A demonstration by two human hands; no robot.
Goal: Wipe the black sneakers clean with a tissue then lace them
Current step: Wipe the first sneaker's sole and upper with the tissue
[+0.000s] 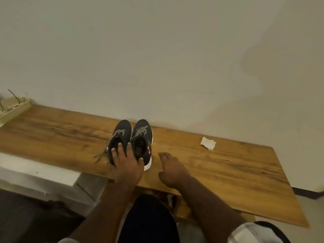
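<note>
At the far left edge of the wooden counter (228,165) sits a pale tray (14,106) with thin dark sticks poking up from it. Near the middle of the counter, close to the wall, two black sneakers (130,135) stand side by side and touching, toes toward the wall, with black-and-white speckled laces (119,133) threaded across their fronts. Loose lace ends trail off the left sneaker onto the wood. The left hand (125,163) lies over the heels of the pair, fingers curled over the collar of the left sneaker and gripping it. Just to the right, the right hand (169,168) hovers or rests at the counter with fingers relaxed, holding nothing, close beside the right sneaker's white sole. Farther right, well apart from the sneakers, a crumpled white tissue (208,143) lies on the wood.
</note>
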